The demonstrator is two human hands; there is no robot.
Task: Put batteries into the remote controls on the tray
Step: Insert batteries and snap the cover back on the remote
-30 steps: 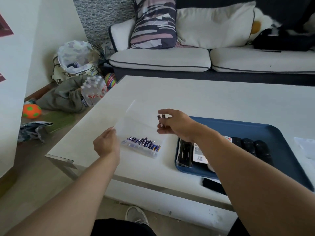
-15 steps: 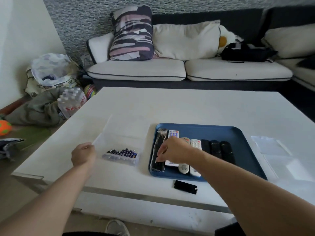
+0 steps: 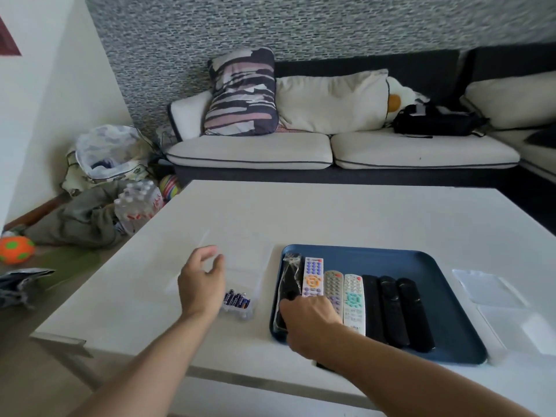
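Item: blue rectangular plastic tray [image 3: 427,266] on the white tabletop [image 3: 346,218], lower right of centre in the frame, holding seven remote controls side by side: a black remote control in a clear plastic wrapper [image 3: 288,284] at the tray's left edge, a white remote control with blue and orange buttons [image 3: 313,275], two grey-white remote controls [image 3: 343,288], and three plain black remote controls [image 3: 391,308]. Item: clear plastic box of blue batteries [image 3: 239,299], just left of the tray. Change noted: one second ago the right hand [image 3: 307,317] was raised over the box pinching batteries; it is now down on the tray, fingers curled over the near end of the wrapped black remote control, and whether the batteries are yet in it cannot be told. The left hand [image 3: 200,281], formerly steadying the box, now hovers beside it, fingers loosely spread, gripping nothing. Assessment: battery pick-up appears done; the work passes to the first remote, which likely must be lifted, unwrapped and opened. Item: small black oblong object [image 3: 323,365] at the tabletop's near edge, possibly a battery cover.
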